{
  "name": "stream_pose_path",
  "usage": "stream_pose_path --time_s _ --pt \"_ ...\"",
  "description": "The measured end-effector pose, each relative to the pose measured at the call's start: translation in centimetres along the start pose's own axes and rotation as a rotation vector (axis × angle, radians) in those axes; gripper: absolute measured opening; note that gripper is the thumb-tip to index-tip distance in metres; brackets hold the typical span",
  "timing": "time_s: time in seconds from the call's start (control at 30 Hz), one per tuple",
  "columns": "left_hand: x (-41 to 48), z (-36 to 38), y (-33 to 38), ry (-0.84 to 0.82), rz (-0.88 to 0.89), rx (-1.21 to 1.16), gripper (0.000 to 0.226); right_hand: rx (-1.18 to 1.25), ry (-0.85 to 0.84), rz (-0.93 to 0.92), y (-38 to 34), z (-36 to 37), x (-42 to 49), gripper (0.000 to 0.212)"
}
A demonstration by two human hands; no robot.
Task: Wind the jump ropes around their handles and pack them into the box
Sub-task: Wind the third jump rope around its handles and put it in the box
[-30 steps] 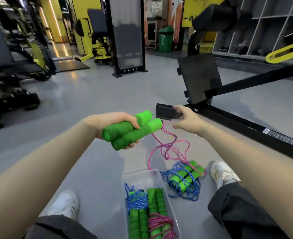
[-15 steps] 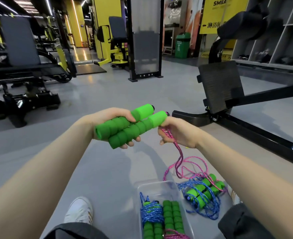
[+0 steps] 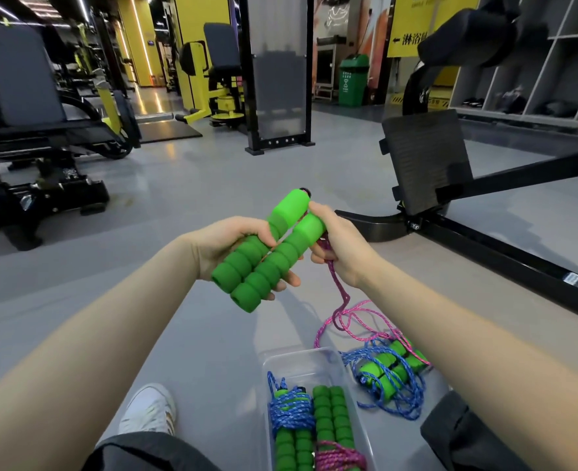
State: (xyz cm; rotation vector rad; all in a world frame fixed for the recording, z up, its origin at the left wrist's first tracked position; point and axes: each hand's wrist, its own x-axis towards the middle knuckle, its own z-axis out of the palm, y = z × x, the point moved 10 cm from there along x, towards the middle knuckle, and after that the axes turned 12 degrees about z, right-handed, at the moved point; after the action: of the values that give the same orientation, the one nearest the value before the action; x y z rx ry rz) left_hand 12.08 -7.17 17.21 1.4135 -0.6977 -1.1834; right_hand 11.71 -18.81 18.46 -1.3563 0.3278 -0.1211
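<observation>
My left hand point(image 3: 228, 244) grips two green foam handles point(image 3: 269, 253) side by side, tilted up to the right. My right hand point(image 3: 340, 248) pinches the pink rope point(image 3: 340, 300) just below the handles' far ends; the rope hangs down and lies loose on the floor. A clear plastic box point(image 3: 301, 360) on the floor between my legs holds a blue-wound rope bundle point(image 3: 291, 413) and a pink-wound rope bundle point(image 3: 335, 430). Right of the box lies a blue jump rope point(image 3: 391, 379), loosely tangled around its green handles.
I sit on a grey gym floor, a white shoe point(image 3: 150, 411) at lower left. A black bench frame point(image 3: 478, 239) with a footplate point(image 3: 425, 161) runs across the right. Weight machines point(image 3: 33, 137) stand at the left and back.
My right hand came back from reaching toward the bench frame and took hold of the pink rope at the handle ends. The handles tilted more upright and the camera view shifted.
</observation>
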Motion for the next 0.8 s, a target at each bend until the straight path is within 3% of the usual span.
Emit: stream_pose_path --time_s 0.07,0.23,0.37,0.57,0.8 --pt "0.2 -0.2 -0.2 0.024 -0.005 0.011 0.060 -0.007 0.016 -0.032 -0.5 -0.1 -0.3 0.030" --pt "0.3 -0.5 -0.2 0.061 -0.017 0.083 0.047 -0.104 -0.037 -0.091 -1.6 -0.1 -0.7 0.032" --pt "-0.4 -2.2 0.3 0.139 0.017 0.044 0.039 -0.258 -0.120 -0.006 -0.2 -1.4 -0.4 0.003" --pt "-0.4 -4.7 1.2 0.393 0.209 -0.238 0.030 -0.861 0.043 0.120 3.0 -3.1 -0.3 0.024" --pt "1.9 -2.1 2.8 0.385 0.351 -0.305 0.025 -1.156 -0.142 -0.017 3.7 4.5 -1.5 0.028"
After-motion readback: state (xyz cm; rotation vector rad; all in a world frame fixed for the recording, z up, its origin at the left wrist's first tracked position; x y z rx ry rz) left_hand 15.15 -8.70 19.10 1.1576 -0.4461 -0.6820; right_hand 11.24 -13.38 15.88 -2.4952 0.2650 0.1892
